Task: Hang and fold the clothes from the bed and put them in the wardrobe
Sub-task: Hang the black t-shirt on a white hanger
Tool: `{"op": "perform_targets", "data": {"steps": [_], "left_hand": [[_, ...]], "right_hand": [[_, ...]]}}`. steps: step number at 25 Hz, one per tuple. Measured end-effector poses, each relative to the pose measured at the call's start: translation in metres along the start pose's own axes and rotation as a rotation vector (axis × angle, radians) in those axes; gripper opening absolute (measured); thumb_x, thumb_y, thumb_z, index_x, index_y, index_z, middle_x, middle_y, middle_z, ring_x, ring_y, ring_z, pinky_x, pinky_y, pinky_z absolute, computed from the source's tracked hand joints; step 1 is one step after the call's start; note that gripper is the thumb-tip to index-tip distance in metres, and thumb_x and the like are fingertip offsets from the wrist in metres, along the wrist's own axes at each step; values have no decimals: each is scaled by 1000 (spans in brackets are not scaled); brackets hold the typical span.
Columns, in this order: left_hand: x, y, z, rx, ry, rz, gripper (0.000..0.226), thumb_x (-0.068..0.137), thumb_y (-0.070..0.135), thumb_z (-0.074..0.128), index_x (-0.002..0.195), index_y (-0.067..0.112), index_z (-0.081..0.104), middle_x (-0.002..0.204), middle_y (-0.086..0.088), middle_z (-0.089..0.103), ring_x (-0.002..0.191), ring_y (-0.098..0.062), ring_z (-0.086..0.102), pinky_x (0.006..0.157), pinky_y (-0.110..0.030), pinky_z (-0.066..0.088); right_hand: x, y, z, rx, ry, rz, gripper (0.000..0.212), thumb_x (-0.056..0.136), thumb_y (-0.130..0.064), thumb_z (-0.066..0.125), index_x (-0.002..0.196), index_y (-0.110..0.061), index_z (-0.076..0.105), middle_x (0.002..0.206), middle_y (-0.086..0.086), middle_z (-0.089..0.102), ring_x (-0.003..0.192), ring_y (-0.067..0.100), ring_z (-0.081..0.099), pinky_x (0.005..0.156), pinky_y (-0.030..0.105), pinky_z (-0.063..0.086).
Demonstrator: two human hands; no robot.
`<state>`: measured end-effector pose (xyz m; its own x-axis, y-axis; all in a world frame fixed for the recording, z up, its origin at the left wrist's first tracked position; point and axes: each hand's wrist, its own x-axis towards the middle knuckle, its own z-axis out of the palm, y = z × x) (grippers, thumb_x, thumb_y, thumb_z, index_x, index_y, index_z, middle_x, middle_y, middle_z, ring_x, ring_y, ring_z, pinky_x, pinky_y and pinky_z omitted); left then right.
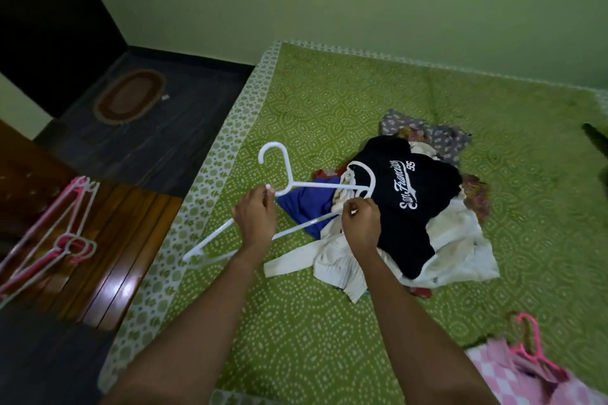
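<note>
Two thin white plastic hangers [289, 171], seemingly caught together, are held just left of the black T-shirt with white lettering [404, 200]: the left hand [255, 217] curls round one near its neck, and the right hand [360, 227] pinches the other at the T-shirt's left edge. They look light, stiff and slick, best gripped at the neck or shoulder; their long bars slant leftward away from the T-shirt, one hook rising to its left

Room up front, clutter mid-bed

Near stretch of the green dotted bedspread [296, 322] is bare. A heap [460, 240] topped by a black printed T-shirt [404, 200] blocks the middle, two white plastic hangers [288, 171] cross its left edge, pink checked cloth [493, 371] fills the near-right corner.
</note>
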<state>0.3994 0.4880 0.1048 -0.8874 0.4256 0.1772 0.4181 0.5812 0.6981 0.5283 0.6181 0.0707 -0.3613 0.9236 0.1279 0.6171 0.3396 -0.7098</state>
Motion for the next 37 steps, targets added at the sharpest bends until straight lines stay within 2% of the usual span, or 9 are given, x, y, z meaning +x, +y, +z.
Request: {"op": "perform_targets", "data": {"steps": [4, 11, 14, 18, 21, 25, 30, 33, 37], "left_hand": [[19, -17, 22, 68, 13, -30, 33, 96, 27, 43, 85, 4, 64, 77, -15, 62, 78, -34, 55, 72, -34, 25], [43, -42, 64, 121, -16, -82, 38, 93, 31, 39, 86, 3, 64, 78, -16, 61, 79, -34, 56, 73, -34, 25], [51, -48, 76, 134, -46, -96, 41, 93, 34, 36, 87, 4, 64, 81, -14, 62, 82, -34, 57, 74, -35, 28], [58, -52, 85, 118, -80, -106, 38, 94, 33, 38, 91, 6, 66, 84, -13, 64, 85, -32, 57, 77, -36, 30], [59, -49, 87, 52, -114, -126, 30, 97, 23, 46, 82, 3, 62, 68, -7, 57, 72, -29, 54, 73, -37, 34], [58, -34, 85, -55, -170, -204, 35, 98, 22, 45, 66, 9, 41, 53, 8, 33, 56, -19, 36, 61, -31, 27], [54, 3, 67, -133, -377, -313, 34, 100, 27, 37, 88, 0, 52, 71, -6, 48, 69, -23, 47, 60, -32, 29], [50, 22, 51, -264, -509, -406, 32, 96, 32, 46, 78, 6, 53, 70, -5, 53, 71, -24, 51, 61, -35, 37], [48, 28, 10, -275, -596, -404, 20, 93, 20, 47, 79, 10, 58, 71, -3, 57, 70, -20, 55, 56, -23, 42]], "right_hand": [[25, 31, 29, -209, -325, 95, 18, 87, -5, 54, 98, 5, 65, 101, 23, 60, 98, 37, 57, 76, 40, 50], [68, 66, 62, -675, -781, -91, 49, 93, -15, 45, 139, -7, 33, 147, 11, 30, 137, 27, 26, 108, 41, 31], [79, 78, 72, -854, -871, -171, 50, 95, -15, 40, 143, -7, 25, 149, 11, 28, 142, 27, 19, 114, 45, 19], [88, 76, 72, -1000, -901, -244, 35, 94, -11, 44, 128, -7, 45, 132, 13, 46, 125, 26, 43, 113, 39, 24], [95, 61, 68, -852, -893, -143, 31, 96, -7, 37, 126, -4, 45, 130, 15, 46, 117, 27, 52, 96, 35, 42], [97, 30, 47, -614, -762, 4, 27, 95, -2, 35, 117, 1, 50, 122, 21, 52, 111, 34, 55, 88, 39, 45], [69, -22, 14, -128, -612, 103, 15, 91, -5, 50, 98, 3, 60, 102, 22, 63, 96, 35, 60, 75, 33, 46], [34, -72, 1, 142, -620, 50, 10, 93, -3, 45, 99, -10, 47, 82, 13, 56, 71, 28, 55, 57, 28, 33], [-13, -118, -6, 470, -712, 35, 26, 88, 8, 39, 101, -14, 33, 70, 4, 47, 59, 15, 44, 56, 29, 34]]}}
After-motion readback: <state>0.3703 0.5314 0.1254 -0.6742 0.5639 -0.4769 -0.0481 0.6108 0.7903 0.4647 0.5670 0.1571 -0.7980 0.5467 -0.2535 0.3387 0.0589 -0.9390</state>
